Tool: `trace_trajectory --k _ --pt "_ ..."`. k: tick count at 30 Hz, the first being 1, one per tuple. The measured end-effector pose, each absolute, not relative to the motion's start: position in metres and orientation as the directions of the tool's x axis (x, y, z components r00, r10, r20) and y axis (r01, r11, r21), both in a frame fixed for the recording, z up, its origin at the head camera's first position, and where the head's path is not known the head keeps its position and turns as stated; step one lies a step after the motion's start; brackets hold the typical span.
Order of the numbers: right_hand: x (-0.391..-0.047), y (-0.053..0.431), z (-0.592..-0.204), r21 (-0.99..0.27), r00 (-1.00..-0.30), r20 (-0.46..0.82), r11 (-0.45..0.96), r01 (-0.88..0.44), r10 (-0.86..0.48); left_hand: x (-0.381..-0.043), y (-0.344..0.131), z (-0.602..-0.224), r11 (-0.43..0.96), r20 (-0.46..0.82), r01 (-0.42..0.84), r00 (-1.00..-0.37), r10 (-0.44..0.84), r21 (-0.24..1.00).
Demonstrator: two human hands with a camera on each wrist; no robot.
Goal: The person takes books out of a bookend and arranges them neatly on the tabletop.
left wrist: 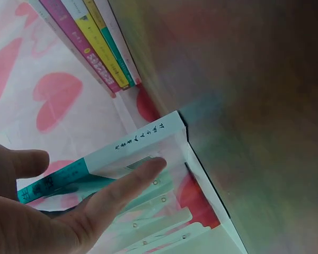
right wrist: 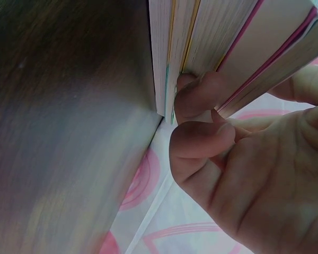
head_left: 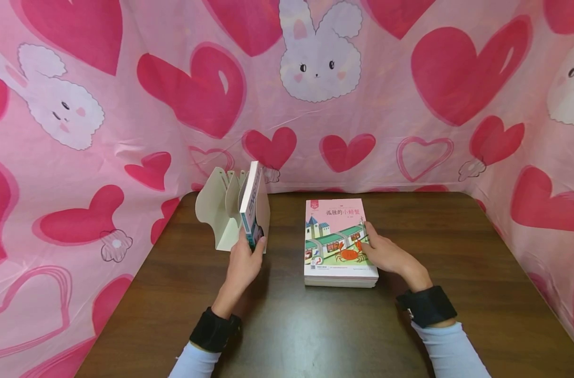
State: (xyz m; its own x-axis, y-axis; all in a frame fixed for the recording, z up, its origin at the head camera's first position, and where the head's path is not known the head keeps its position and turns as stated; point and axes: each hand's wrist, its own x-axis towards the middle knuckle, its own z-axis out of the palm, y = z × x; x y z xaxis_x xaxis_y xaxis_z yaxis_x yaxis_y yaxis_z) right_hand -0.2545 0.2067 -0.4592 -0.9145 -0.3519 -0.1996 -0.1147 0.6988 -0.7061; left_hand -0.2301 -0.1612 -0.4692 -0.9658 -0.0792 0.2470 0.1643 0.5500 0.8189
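Note:
My left hand (head_left: 246,260) grips a thick book (head_left: 251,194) with a white and teal spine, upright at the right end of a pale green desk file holder (head_left: 213,202). In the left wrist view, thumb and fingers lie on either side of the book's spine (left wrist: 130,140). At the right side of a book stack (head_left: 340,282) is my right hand (head_left: 393,257), holding the top picture book (head_left: 334,226), which has a pink cover with a crab. The right wrist view shows its fingers (right wrist: 201,98) curled against the page edges, thumb over the cover side.
Both hands work over a dark brown wooden table (head_left: 287,325). A pink cloth (head_left: 386,110) with hearts and rabbits hangs behind and at both sides. The file holder's dividers (head_left: 232,194) stand left of the gripped book, with the stack farther right.

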Motion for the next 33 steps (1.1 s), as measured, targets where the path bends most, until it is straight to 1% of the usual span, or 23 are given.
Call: trace_trajectory --k 7,15,25,33 --pt "-0.254 0.207 -0.459 -0.706 -0.912 -0.201 0.699 -0.117 -0.357 -0.237 -0.160 -0.468 0.552 0.278 0.178 -0.955 -0.102 0.814" --pt "-0.255 0.207 -0.461 -0.706 -0.911 -0.206 0.699 -0.114 -0.357 -0.237 -0.159 -0.469 0.562 0.300 0.190 -0.948 -0.110 0.805" --pt "-0.255 0.206 -0.462 -0.703 -0.911 -0.214 0.703 -0.108 -0.354 -0.230 -0.159 -0.468 0.555 0.294 0.193 -0.951 -0.098 0.809" --pt "-0.256 0.207 -0.463 -0.702 -0.913 -0.208 0.704 -0.110 -0.350 -0.222 -0.161 -0.471 0.546 0.334 0.231 -0.938 -0.096 0.805"
